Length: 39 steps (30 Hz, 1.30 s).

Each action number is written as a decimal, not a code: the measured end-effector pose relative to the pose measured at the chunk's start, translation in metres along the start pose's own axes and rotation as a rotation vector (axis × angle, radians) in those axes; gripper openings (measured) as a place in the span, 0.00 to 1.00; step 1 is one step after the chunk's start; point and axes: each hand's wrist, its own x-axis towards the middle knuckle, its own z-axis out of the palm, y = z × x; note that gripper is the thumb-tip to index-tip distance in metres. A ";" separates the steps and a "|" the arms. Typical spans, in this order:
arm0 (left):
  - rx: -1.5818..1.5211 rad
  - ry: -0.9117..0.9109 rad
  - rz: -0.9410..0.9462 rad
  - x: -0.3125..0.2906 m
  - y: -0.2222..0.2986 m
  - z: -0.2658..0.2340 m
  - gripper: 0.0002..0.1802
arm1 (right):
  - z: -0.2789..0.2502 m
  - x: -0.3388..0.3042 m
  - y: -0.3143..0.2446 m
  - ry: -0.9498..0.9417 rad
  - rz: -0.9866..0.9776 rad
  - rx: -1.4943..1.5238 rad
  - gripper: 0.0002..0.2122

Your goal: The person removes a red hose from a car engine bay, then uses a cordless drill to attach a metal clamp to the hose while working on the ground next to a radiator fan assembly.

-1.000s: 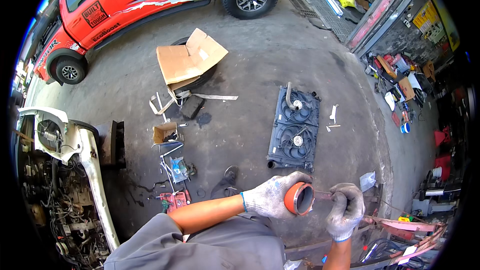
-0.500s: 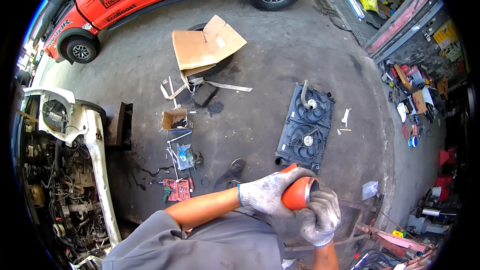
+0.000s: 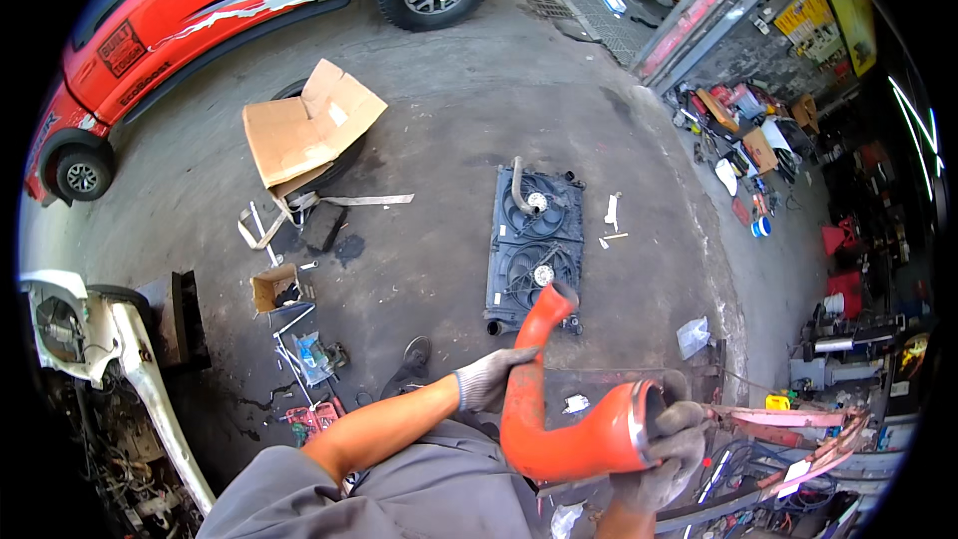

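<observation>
A bent orange-red hose stretches between my two gloved hands, above the floor and close to my body. My left hand is closed round its narrower stretch, below the narrow open end. At the wide end sits a metal band clamp. My right hand grips the rim there, its fingers at the opening; the fingertips are partly hidden. Beyond the hose's narrow end, a radiator with two fans lies on the floor, a bent metal-coloured pipe resting on it.
An opened cardboard carton lies on a tyre at the far left. Nearer are a small box and a red tool case. A stripped vehicle front stands left, a red pickup behind. Red metal framing is at right.
The hose has swung round, so its whole bent length now shows. My left hand has shifted away from the wide end to the narrower part. The view has turned to the right.
</observation>
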 end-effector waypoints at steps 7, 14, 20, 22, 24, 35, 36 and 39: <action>-0.034 0.157 0.206 0.053 0.029 0.035 0.20 | -0.076 -0.039 -0.006 0.174 0.317 -0.173 0.35; -0.040 0.517 0.636 0.037 0.049 -0.003 0.18 | -0.084 -0.039 0.027 0.151 0.755 -0.281 0.39; -0.106 0.211 0.651 -0.020 0.039 -0.027 0.29 | -0.089 -0.058 0.055 0.007 0.767 -0.203 0.29; -0.117 0.185 0.669 -0.037 0.022 -0.022 0.35 | -0.079 -0.053 0.057 0.035 0.734 -0.139 0.31; -0.116 0.126 0.684 -0.041 0.011 -0.025 0.44 | -0.067 -0.053 0.060 0.039 0.640 -0.122 0.32; -0.047 0.429 0.886 -0.037 -0.004 -0.004 0.24 | -0.023 -0.044 0.040 -0.254 0.223 -0.485 0.32; -0.076 0.436 0.907 -0.038 -0.003 0.001 0.24 | -0.024 -0.044 0.039 -0.270 0.212 -0.505 0.31; -0.074 0.453 0.997 -0.056 -0.005 0.025 0.23 | -0.024 -0.045 0.040 -0.283 0.206 -0.563 0.25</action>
